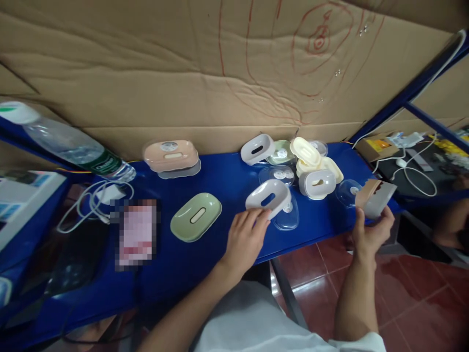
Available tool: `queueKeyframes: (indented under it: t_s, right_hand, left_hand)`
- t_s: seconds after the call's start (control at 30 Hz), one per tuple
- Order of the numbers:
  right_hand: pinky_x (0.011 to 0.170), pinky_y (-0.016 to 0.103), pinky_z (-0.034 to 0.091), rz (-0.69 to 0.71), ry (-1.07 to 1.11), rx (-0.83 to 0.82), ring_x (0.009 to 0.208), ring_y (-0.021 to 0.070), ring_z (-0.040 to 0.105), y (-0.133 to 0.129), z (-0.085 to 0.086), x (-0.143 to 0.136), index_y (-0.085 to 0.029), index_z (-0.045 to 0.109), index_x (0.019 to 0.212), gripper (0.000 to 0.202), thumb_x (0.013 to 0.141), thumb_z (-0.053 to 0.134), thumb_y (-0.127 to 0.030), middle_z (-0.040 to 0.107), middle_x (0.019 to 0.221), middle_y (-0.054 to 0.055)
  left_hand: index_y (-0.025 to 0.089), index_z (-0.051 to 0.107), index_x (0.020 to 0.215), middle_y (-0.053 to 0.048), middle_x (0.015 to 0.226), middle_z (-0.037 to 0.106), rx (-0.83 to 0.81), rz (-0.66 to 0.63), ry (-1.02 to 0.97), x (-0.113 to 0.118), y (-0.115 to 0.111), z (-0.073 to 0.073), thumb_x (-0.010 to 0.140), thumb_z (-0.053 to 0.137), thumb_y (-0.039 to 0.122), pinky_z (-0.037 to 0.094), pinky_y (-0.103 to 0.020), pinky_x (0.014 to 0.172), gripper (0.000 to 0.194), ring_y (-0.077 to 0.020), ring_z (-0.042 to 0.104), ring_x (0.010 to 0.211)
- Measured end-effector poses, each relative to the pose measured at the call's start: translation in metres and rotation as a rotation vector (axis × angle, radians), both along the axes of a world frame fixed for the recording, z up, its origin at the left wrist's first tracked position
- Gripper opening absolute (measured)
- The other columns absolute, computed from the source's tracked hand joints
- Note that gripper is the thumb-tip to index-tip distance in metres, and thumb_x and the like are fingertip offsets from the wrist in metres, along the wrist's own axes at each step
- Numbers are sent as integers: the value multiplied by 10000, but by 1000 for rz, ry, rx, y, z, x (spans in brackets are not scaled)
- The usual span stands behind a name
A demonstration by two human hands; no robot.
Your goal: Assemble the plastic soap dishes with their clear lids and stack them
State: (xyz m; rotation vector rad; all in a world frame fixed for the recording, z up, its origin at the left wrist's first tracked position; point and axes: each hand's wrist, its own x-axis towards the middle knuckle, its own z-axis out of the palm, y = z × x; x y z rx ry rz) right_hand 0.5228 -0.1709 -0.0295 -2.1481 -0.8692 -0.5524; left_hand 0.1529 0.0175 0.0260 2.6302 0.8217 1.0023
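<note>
My left hand [246, 237] grips the near edge of a light grey oval soap dish [280, 192] with a slot in its middle. A clear plastic lid [287, 219] lies partly under that dish. My right hand [373, 232], off the table's right front edge, pinches a folded piece of cardboard [377, 199], brown on one side and grey on the other, with a ragged edge. To the left of my left hand lies a green soap dish [210, 215]. Beyond my hands sits a pile with a grey soap dish [328, 180] and a cream soap dish [307, 150].
A pinkish dish [183, 156] rests at the back of the blue table [227, 171]. On the left are a water bottle [84, 149], a white cable [78, 208] and a blurred-out pink item [139, 232]. A cardboard wall [146, 73] stands behind. Another person's arm [449, 225] shows far right.
</note>
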Motion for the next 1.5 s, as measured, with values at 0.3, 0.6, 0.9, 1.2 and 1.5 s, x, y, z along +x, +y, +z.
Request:
queueKeyframes:
  t_s: [0.3, 0.6, 0.9, 1.2, 1.5]
  right_hand:
    - [1125, 513, 483, 220, -128, -209, 1301, 357, 624, 57, 6, 78, -122, 645, 1338, 675, 956, 603, -677, 680, 1331, 275]
    - [1222, 623, 391, 150, -181, -105, 1586, 438, 357, 37, 11, 43, -129, 504, 1557, 786, 973, 615, -642, 389, 1663, 311]
    - [993, 535, 559, 476, -103, 135, 1127, 317, 733, 67, 9, -178, -250, 711, 1274, 275, 1005, 670, -206, 766, 1195, 115]
    - [1111, 495, 490, 993, -82, -274, 1329, 264, 622, 138, 62, -239, -251, 645, 1395, 324, 1091, 542, -212, 683, 1444, 93]
    - [1189, 556, 385, 844, -40, -246, 1342, 259, 611, 122, 46, -287, -322, 644, 1373, 298, 1097, 535, -300, 681, 1429, 76]
  left_hand:
    - [191, 672, 1282, -118, 1203, 751, -19, 52, 122, 51, 42, 9, 1092, 481, 171, 555, -454, 934, 270, -288, 708, 1132]
    - [211, 577, 1463, -156, 1575, 539, -2, -57, 169, 29, 45, 8, 1045, 552, 127, 555, -447, 1155, 426, -316, 595, 1425]
    - [261, 542, 1502, -153, 1531, 587, 34, 410, 180, -135, 4, -23, 1066, 579, 276, 557, -595, 1112, 437, -374, 574, 1428]
    - [239, 594, 1430, -70, 1314, 761, 5, 236, 184, -155, 8, -42, 1076, 567, 262, 585, -480, 1068, 356, -302, 650, 1337]
    - [274, 682, 1363, -117, 1352, 696, 36, 182, 214, -166, 0, -41, 1036, 616, 242, 604, -528, 1011, 335, -326, 692, 1214]
